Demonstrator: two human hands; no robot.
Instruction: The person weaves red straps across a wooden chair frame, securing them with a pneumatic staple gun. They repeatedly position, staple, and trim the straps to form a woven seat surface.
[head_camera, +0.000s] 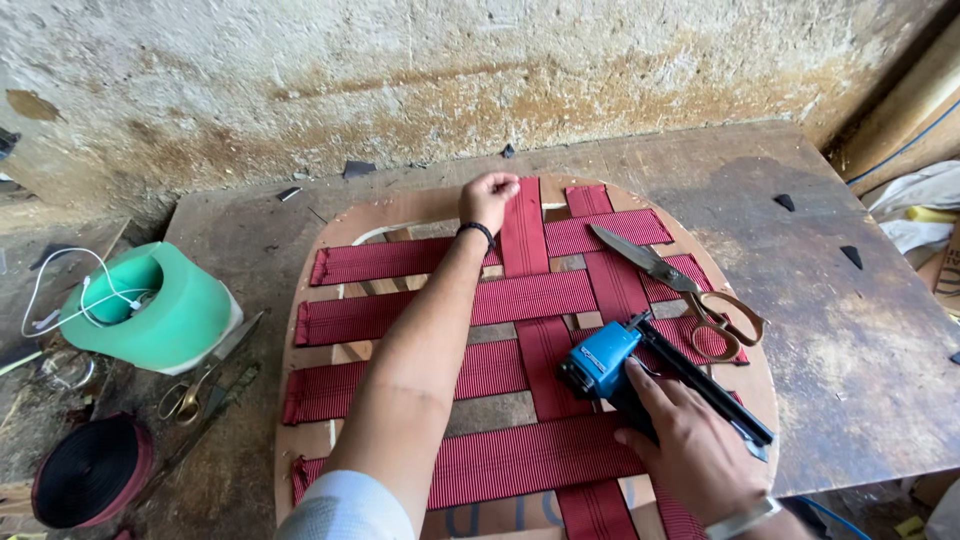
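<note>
- The step in hand looks like fastening woven webbing: a wooden seat frame (300, 300), oval in outline, lies flat on the bench (850, 330), laced with red webbing straps (500, 298) running across and lengthwise.
- The left hand (487, 200) reaches to the frame's 12 o'clock edge; its grip is curled shut, pinching the far end of the middle lengthwise strap (524, 228) and pressing it against the rim.
- The right hand (690, 450) rests at about 4 o'clock on the frame. Its grip is closed loosely around the dark handle of a blue staple gun (603, 362), whose blue head points toward the frame's centre and lies on the webbing.
- So the strap end is inside the left grip, while the gun sits well apart from it, down at 5 o'clock from that hand.
- By my judgement, the next move calls for lifting the gun, carrying it up toward 12 o'clock, and setting its nose on the strap just beside the left fingers, keeping the strap taut and the fingers clear of the nose.
- Large shears (680, 280) lie on the webbing at 2 o'clock, just above the gun.
- Off the frame at 9 o'clock stand a green roll (175, 305), a second pair of scissors (190, 395) and a coil of dark webbing (90, 470).
</note>
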